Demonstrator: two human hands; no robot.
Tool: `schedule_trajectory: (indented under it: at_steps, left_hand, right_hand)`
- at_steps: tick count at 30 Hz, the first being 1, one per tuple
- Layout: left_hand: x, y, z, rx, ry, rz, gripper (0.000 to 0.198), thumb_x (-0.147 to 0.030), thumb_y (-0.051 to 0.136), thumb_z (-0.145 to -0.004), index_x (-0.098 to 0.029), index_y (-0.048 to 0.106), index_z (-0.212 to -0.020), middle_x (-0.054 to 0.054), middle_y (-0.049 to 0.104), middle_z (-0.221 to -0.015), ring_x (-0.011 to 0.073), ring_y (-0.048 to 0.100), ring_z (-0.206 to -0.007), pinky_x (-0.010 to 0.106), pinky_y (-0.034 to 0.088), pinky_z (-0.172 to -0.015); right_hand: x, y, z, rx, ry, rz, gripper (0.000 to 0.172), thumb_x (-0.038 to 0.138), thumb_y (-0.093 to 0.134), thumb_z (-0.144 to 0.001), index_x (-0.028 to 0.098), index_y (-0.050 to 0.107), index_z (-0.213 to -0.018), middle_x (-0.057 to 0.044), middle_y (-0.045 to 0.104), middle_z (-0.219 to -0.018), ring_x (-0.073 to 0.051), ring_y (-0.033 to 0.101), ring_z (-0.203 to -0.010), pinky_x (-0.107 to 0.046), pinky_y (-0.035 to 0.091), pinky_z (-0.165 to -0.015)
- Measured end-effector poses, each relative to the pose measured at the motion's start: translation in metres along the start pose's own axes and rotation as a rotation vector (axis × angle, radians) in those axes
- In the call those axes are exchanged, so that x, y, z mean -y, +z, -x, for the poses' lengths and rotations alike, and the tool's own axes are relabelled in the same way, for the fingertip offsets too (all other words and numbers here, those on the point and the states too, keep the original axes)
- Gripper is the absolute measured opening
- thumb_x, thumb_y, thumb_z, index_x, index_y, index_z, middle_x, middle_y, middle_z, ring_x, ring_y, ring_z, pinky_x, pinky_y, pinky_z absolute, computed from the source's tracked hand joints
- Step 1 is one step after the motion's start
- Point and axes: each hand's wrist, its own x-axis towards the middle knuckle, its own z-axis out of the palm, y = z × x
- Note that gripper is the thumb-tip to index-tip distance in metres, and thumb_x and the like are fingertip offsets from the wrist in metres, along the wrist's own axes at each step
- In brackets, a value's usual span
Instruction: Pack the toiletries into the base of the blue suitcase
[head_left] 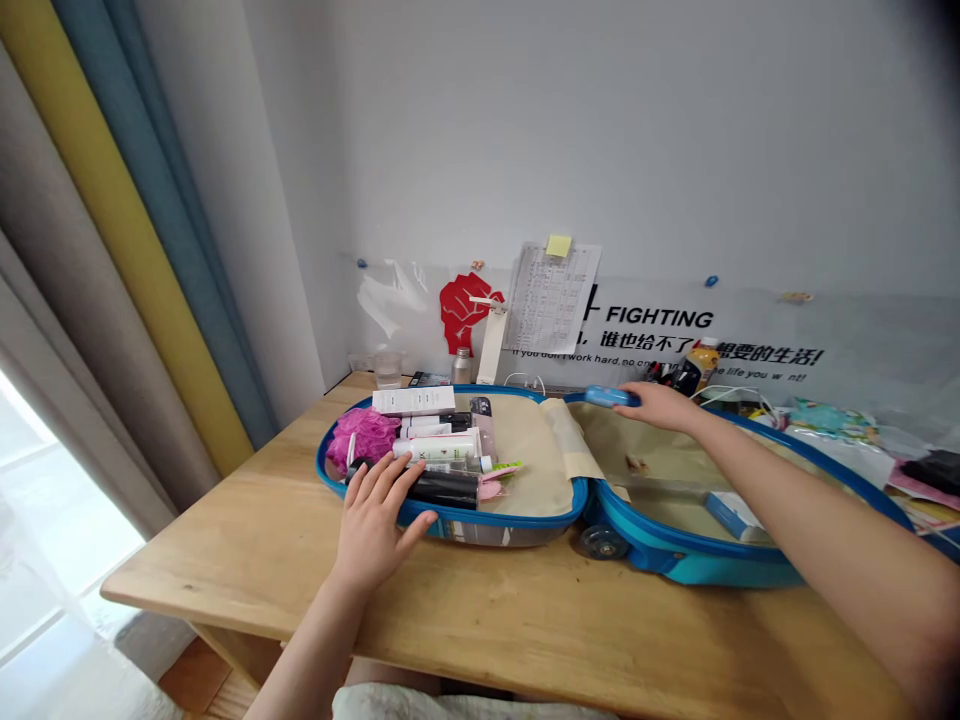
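A blue suitcase (pixel 525 520) lies open on the wooden table. My left hand (pixel 382 515), fingers spread, rests on the near edge of its left half, touching a black cylinder (pixel 442 486). Beside that are a pink bath puff (pixel 364 436), white tubes (pixel 439 446), a white box (pixel 412 401) and a pink toothbrush (pixel 499 472). My right hand (pixel 656 405) is closed on a small blue object (pixel 607 396) above the far rim near the hinge. In the right half lies a blue and white box (pixel 735 517).
The wooden table (pixel 495 610) extends in front of the suitcase. Behind it stand a glass (pixel 388 370), a small bottle (pixel 461 366) and an orange-labelled bottle (pixel 701 365). Bags and cables crowd the right back. Curtains (pixel 142 220) hang at the left.
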Motion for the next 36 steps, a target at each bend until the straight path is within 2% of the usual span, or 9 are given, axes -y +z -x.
schedule_trajectory:
  at_steps: [4,8,11,14,20,25,28,31,36]
  left_hand:
    - [-0.001,-0.001,0.000,0.005,-0.017,0.014,0.050,-0.046,0.051,-0.088,-0.025,0.054,-0.133,0.009,0.058,-0.134,0.0302,0.049,-0.126,0.048,0.028,-0.110]
    - [-0.002,-0.002,-0.001,0.011,-0.015,0.012,0.050,-0.046,0.052,-0.088,-0.025,0.055,-0.133,0.009,0.058,-0.134,0.0301,0.049,-0.126,0.048,0.028,-0.110]
    - [-0.002,-0.003,-0.001,0.025,-0.012,0.003,0.050,-0.046,0.052,-0.088,-0.024,0.055,-0.132,0.009,0.058,-0.134,0.0301,0.048,-0.127,0.048,0.028,-0.110]
    - [-0.002,-0.003,-0.001,0.035,-0.013,-0.006,0.049,-0.046,0.052,-0.088,-0.024,0.056,-0.132,0.009,0.058,-0.135,0.0297,0.047,-0.128,0.047,0.028,-0.110]
    - [-0.001,-0.003,-0.002,0.025,-0.003,-0.005,0.048,-0.047,0.051,-0.089,-0.023,0.056,-0.131,0.008,0.058,-0.135,0.0292,0.047,-0.128,0.047,0.027,-0.109]
    - [-0.001,-0.003,-0.001,0.018,0.000,0.001,0.049,-0.046,0.052,-0.089,-0.023,0.055,-0.131,0.009,0.057,-0.135,0.0295,0.048,-0.127,0.047,0.028,-0.109]
    - [-0.001,-0.002,-0.001,0.007,0.011,-0.001,0.048,-0.046,0.051,-0.089,-0.023,0.055,-0.132,0.008,0.057,-0.135,0.0292,0.049,-0.127,0.046,0.028,-0.109]
    - [0.000,-0.001,-0.001,-0.012,0.023,-0.005,0.048,-0.045,0.050,-0.090,-0.022,0.054,-0.131,0.008,0.058,-0.134,0.0292,0.049,-0.126,0.046,0.028,-0.108]
    - [0.000,0.000,0.000,-0.017,0.022,-0.003,0.049,-0.045,0.050,-0.089,-0.023,0.053,-0.133,0.008,0.059,-0.133,0.0295,0.050,-0.125,0.046,0.027,-0.109]
  right_hand:
    - [0.118,0.011,-0.015,0.115,-0.270,-0.105,0.044,0.042,0.059,-0.081,0.021,0.061,-0.120,-0.008,0.065,-0.123,-0.026,0.061,-0.110,-0.036,0.047,-0.094]
    - [0.223,0.040,-0.026,0.269,-0.442,-0.165,0.038,0.042,0.064,-0.079,0.024,0.066,-0.113,-0.003,0.068,-0.116,-0.022,0.063,-0.104,-0.028,0.048,-0.087]
    - [0.267,0.060,-0.033,0.335,-0.481,-0.176,0.037,0.040,0.069,-0.075,0.024,0.069,-0.109,-0.005,0.069,-0.113,-0.026,0.063,-0.104,-0.031,0.049,-0.085]
    - [0.281,0.073,-0.039,0.351,-0.486,-0.197,0.040,0.035,0.068,-0.076,0.026,0.066,-0.115,-0.006,0.067,-0.117,-0.029,0.061,-0.108,-0.035,0.048,-0.089]
    - [0.276,0.080,-0.039,0.377,-0.496,-0.305,0.042,0.027,0.061,-0.083,0.023,0.060,-0.125,-0.005,0.061,-0.131,-0.025,0.056,-0.120,-0.033,0.044,-0.102]
    - [0.245,0.056,-0.041,0.385,-0.435,-0.420,0.033,0.030,0.051,-0.090,0.023,0.062,-0.121,-0.003,0.066,-0.123,-0.017,0.062,-0.111,-0.029,0.048,-0.095]
    - [0.199,0.032,-0.047,0.353,-0.332,-0.462,0.036,0.036,0.047,-0.093,0.023,0.059,-0.124,-0.006,0.068,-0.118,-0.013,0.066,-0.097,-0.026,0.050,-0.085]
    - [0.135,0.012,-0.047,0.290,-0.184,-0.450,0.041,0.044,0.044,-0.093,0.022,0.057,-0.125,-0.010,0.065,-0.122,-0.013,0.067,-0.092,-0.024,0.050,-0.079]
    - [0.031,0.012,-0.023,0.320,0.091,-0.283,0.039,0.049,0.059,-0.082,0.018,0.066,-0.104,-0.011,0.069,-0.103,-0.017,0.066,-0.082,-0.026,0.050,-0.068]
